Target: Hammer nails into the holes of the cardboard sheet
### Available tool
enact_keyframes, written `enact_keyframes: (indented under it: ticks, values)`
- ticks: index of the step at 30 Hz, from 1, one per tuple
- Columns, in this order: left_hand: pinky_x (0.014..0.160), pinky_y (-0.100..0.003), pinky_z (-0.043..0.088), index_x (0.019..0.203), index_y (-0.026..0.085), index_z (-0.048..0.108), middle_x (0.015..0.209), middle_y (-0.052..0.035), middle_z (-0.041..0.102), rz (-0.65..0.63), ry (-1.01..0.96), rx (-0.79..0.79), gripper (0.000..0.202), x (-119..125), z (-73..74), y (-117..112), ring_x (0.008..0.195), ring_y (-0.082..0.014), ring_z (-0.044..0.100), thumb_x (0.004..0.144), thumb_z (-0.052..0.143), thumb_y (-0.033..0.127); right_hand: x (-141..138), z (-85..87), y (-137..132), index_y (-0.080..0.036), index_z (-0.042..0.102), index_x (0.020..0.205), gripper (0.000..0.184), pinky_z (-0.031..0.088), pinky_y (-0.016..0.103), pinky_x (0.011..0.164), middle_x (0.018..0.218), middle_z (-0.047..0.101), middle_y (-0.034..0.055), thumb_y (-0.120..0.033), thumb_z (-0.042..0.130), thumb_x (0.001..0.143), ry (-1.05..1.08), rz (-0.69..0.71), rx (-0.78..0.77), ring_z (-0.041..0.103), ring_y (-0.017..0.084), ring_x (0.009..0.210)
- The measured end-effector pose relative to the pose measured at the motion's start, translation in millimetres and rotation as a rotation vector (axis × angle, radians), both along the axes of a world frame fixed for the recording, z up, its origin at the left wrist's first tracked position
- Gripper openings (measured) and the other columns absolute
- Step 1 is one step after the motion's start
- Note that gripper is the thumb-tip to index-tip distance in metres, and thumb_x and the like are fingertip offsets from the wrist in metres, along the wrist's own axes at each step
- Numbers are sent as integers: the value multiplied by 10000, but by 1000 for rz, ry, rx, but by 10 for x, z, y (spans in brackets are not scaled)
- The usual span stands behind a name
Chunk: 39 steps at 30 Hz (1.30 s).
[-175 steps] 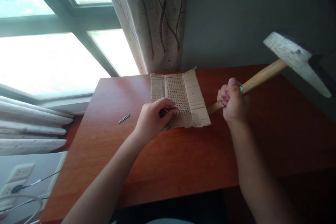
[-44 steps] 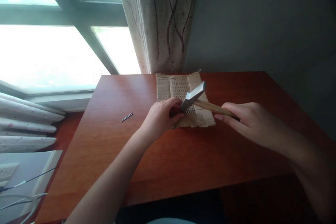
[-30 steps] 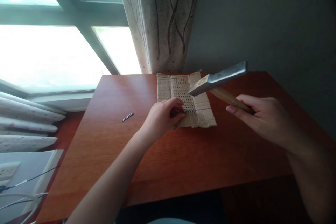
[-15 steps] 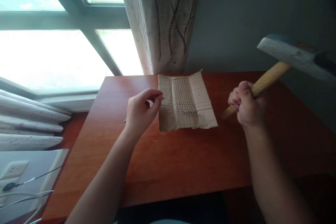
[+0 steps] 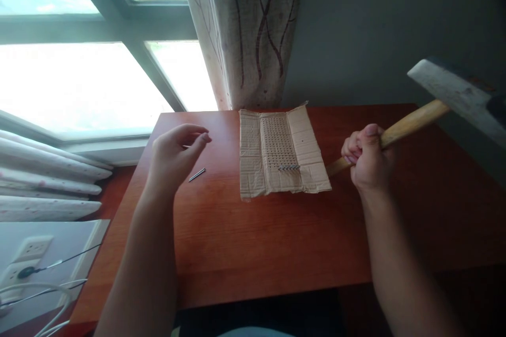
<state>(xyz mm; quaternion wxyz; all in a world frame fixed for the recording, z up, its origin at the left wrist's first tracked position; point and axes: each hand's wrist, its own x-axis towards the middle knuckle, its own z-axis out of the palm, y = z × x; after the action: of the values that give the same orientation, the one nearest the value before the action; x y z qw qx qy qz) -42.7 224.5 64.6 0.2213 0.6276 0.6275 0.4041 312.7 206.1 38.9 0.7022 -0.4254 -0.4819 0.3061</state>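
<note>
My right hand [image 5: 370,160] grips the wooden handle of a hammer [image 5: 415,122], its metal head raised at the far right. My left hand [image 5: 176,155] hovers over the table's left part, thumb and forefinger curled together at the tips; nothing shows between them. Just below these fingertips lies a thin metal nail [image 5: 197,174]; I cannot tell if it is one or two side by side. Between my hands a creased cardboard sheet [image 5: 253,176] carries a panel with rows of small holes [image 5: 278,142]. A short row of nails [image 5: 289,167] stands along the panel's near edge.
The reddish wooden table [image 5: 272,242] reaches a dark wall [image 5: 356,37] at the back. A window [image 5: 79,84] and patterned curtain [image 5: 256,26] rise behind its left side. Below left are a wall socket [image 5: 29,258] and several cables [image 5: 59,295].
My left hand has drawn away leftward from the cardboard's left edge, uncovering the nail on the table. The hammer head has shifted slightly right and down, still in my right hand.
</note>
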Motion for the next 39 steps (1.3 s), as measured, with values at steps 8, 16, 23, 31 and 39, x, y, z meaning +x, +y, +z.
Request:
enact_keyframes:
  ticks: [8, 16, 23, 31, 39]
  values:
    - [718, -333, 491, 929, 246, 746, 962, -46, 797, 2, 552, -286, 281, -373, -74, -183, 843, -259, 726, 847, 617, 482, 30, -22, -7, -228, 370, 596, 540, 305, 276, 425, 515, 318, -64, -545, 667, 917, 8, 112, -16, 355, 98, 429]
    - [634, -333, 408, 1090, 255, 704, 1144, -93, 752, 19, 818, -350, 326, -249, -308, -401, 919, -301, 705, 954, 495, 464, -11, -9, -36, -223, 316, 576, 567, 172, 271, 393, 464, 261, -81, -496, 675, 922, 15, 88, -24, 257, 69, 375]
    - [569, -314, 340, 1055, 252, 699, 1137, -92, 719, -4, 969, -345, 341, -177, -283, -468, 880, -276, 691, 996, 434, 457, -16, -39, -38, -228, 334, 579, 570, 183, 277, 395, 467, 270, -77, -548, 667, 914, -19, 63, -37, 270, 77, 383]
    - [561, -313, 337, 1031, 239, 711, 1131, -92, 697, -9, 1024, -327, 360, -154, -291, -507, 863, -265, 685, 1011, 408, 434, -39, -37, -43, -238, 329, 582, 574, 191, 277, 390, 473, 273, -74, -574, 658, 910, -62, 71, -38, 270, 83, 388]
    - [557, -320, 344, 970, 227, 724, 1078, -110, 712, -37, 1027, -357, 396, -162, -315, -489, 836, -290, 694, 1012, 383, 424, -28, -27, -48, -233, 333, 575, 565, 181, 276, 394, 476, 274, -75, -530, 670, 916, -19, 80, -29, 271, 80, 388]
